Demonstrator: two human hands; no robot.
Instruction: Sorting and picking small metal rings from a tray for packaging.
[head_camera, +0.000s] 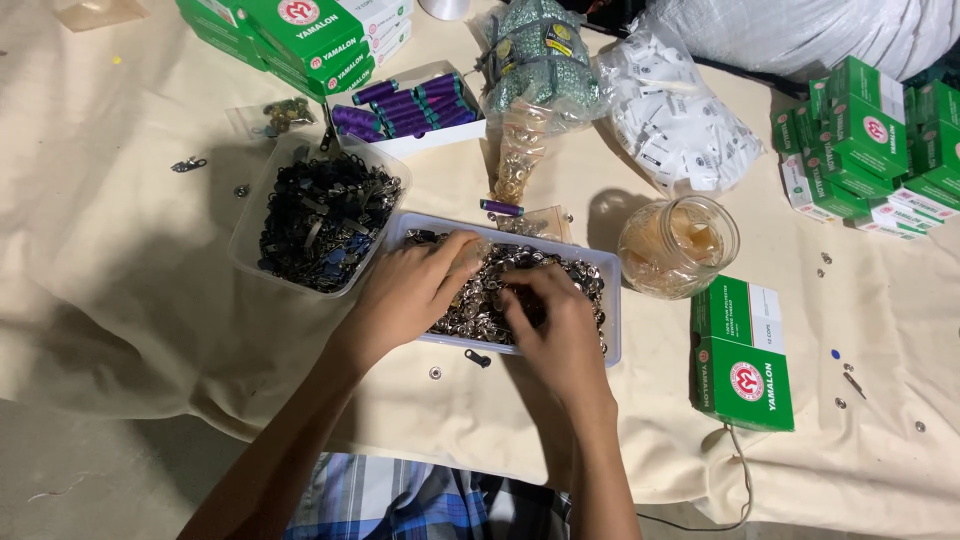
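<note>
Head view: we work over a cream cloth (130, 300), kept flat so parts stay put. Our left hand (410, 290) and right hand (560, 325) dig, fingers curled, into the clear tray (612, 300) of silver fasteners (480, 300); what they grasp, we cannot tell.

Left hand (415, 290) and right hand (555, 325) rest inside a clear tray (612, 300) of silver fasteners (490, 290), fingers down among the pieces. Tub of dark clips (325, 215) lies beyond the left hand; glass jar (680, 245) beyond the right hand.
</note>
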